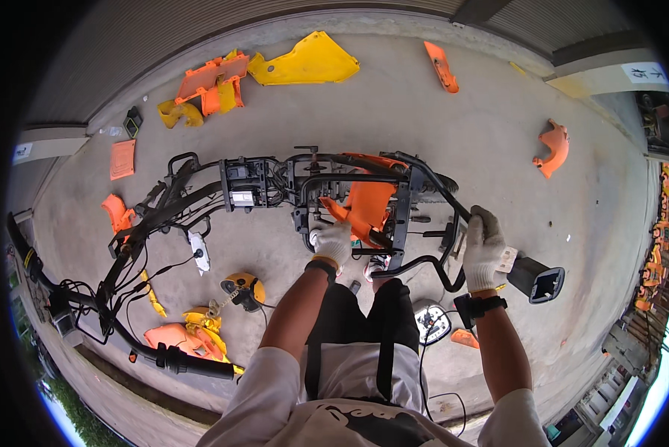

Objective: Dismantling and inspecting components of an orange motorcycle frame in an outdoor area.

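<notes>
A stripped black scooter frame (200, 195) stands across the floor before me, with handlebars at the left. An orange plastic panel (371, 203) sits tilted inside the frame's rear part. My left hand (332, 243), in a white glove, has its fingers curled at the panel's near lower edge; part of the grip is hidden. My right hand (486, 249), gloved too, closes around the bent black tube at the rear end of the frame. Close by that hand are a pale flat piece with holes (506, 260) and a black mudguard (537, 280).
Yellow (308, 61) and orange panels (442, 67) lie along the far wall, with a curved orange piece (552, 149) at the right. Near my legs are a yellow-black lamp unit (243, 291), a round white-black part (430, 322) and cables. Orange parts (664, 231) are piled far right.
</notes>
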Tool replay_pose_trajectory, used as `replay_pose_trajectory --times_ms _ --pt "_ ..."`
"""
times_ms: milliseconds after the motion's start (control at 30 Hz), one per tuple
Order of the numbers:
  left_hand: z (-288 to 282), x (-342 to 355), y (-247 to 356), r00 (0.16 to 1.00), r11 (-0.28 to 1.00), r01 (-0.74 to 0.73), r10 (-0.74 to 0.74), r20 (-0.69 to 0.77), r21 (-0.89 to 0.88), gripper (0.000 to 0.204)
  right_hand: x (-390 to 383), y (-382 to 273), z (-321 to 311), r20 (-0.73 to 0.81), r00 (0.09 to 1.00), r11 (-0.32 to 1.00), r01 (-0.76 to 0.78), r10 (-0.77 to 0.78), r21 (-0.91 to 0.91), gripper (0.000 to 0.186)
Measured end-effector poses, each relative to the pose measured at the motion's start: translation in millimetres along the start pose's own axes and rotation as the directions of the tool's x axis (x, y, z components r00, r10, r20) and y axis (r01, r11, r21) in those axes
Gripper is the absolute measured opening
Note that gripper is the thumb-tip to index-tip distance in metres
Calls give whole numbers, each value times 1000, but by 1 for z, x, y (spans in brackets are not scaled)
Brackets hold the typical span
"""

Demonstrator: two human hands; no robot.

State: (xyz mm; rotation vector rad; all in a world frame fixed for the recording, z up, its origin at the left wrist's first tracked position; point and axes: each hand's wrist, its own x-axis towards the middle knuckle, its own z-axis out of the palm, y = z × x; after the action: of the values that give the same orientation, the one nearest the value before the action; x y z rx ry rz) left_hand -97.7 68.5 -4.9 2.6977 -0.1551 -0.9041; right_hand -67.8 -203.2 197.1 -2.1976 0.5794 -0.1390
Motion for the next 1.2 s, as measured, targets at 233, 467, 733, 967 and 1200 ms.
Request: replay_pose_trajectory --times_ms 233,467,733,967,1200 --pt "31 56 -1 999 957 -1 -10 38 289 70 -9 50 -6 39 987 809 -152 158 568 31" --pt "88 103 -72 812 772 306 93 576 -557 27 -111 173 27 266 717 705 -692 645 154 29" --pt "94 135 -68 716 952 -308 230 659 2 27 -124 74 53 770 623 891 -417 137 178 21" --pt "152 156 -107 832 966 198 -75 549 -169 33 -91 89 129 182 967 978 -195 179 75 59" --pt "150 156 -95 840 999 -31 31 541 -9 36 -65 108 160 231 608 339 -673 760 657 46"
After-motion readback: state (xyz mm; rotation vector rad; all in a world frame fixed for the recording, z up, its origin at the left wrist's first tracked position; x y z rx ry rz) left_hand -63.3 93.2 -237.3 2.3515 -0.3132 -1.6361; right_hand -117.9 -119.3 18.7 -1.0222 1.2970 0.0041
